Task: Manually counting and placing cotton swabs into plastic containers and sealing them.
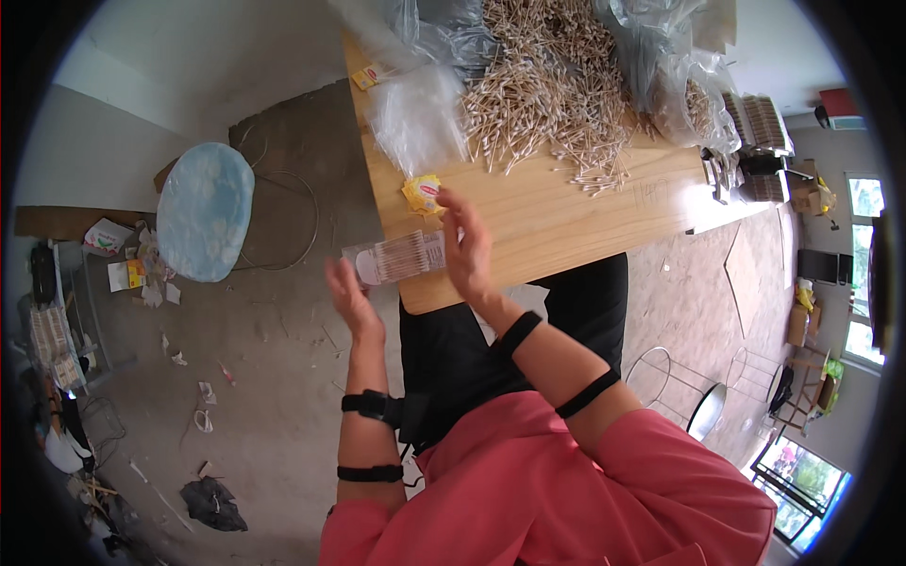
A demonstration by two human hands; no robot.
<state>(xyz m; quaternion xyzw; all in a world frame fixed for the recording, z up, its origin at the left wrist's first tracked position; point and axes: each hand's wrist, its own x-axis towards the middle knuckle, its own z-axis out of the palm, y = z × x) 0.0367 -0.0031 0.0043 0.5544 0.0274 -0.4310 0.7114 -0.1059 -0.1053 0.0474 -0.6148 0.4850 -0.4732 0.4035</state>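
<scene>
A clear flat packet of cotton swabs (401, 258) lies at the near left corner of the table, one end reaching past the edge. At that left end is my left hand (353, 300), fingers stretched out and palm turned toward the packet. Against or close to its right end stands my right hand (467, 247), fingers extended upward; I cannot tell how firmly it touches. Just beyond the right fingertips sits a small stack of yellow printed cards (422, 194). Farther back lies a pile of clear plastic bags (415, 118).
A large heap of loose cotton swabs (547, 90) covers the back of the wooden table (557, 226), with grey plastic bags (651, 47) beside it. Packed bundles (763, 123) stand at the far right. A blue-covered stool (206, 212) is on the left; a black bag (213, 503) lies on the floor.
</scene>
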